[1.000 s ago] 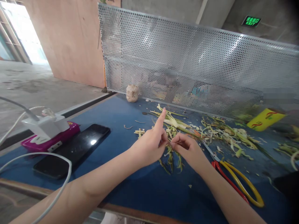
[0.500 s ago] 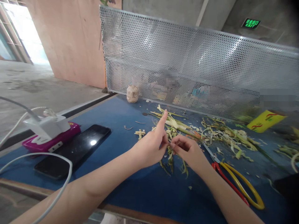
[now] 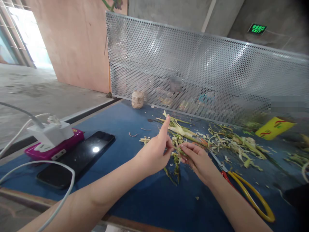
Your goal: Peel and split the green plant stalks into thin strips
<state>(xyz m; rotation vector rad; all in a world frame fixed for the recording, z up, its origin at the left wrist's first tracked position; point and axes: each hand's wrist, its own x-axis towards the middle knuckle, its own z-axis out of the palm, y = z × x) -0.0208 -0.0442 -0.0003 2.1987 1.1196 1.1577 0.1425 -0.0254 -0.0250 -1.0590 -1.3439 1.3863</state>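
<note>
My left hand (image 3: pixel 154 154) is over the blue table, its index finger pointing up and its thumb pressed to the curled fingers. What lies in that pinch is too small to make out. Close by on the right, my right hand (image 3: pixel 199 161) pinches a thin greenish plant stem, with its fingertips bent together. Between and beneath both hands is a clump of green and pale yellow plant pieces (image 3: pixel 177 166), partly covered by the fingers. Scissors (image 3: pixel 251 190) with red and yellow handles lie beside my right forearm, which covers part of the red handle.
Peeled plant scraps (image 3: pixel 241 145) spread to the right, near a yellow packet (image 3: pixel 275 128). A phone (image 3: pixel 77 161), a purple power strip (image 3: pixel 79 137) with white chargers and a looping cable are at left. A perforated metal panel (image 3: pixel 193 64) edges the table, with a pale jar-like object (image 3: pixel 137 99) before it.
My right hand has shifted slightly and turned, its fingers now more extended around the plant stem. My left hand keeps nearly the same pose. The view has tilted slightly.
</note>
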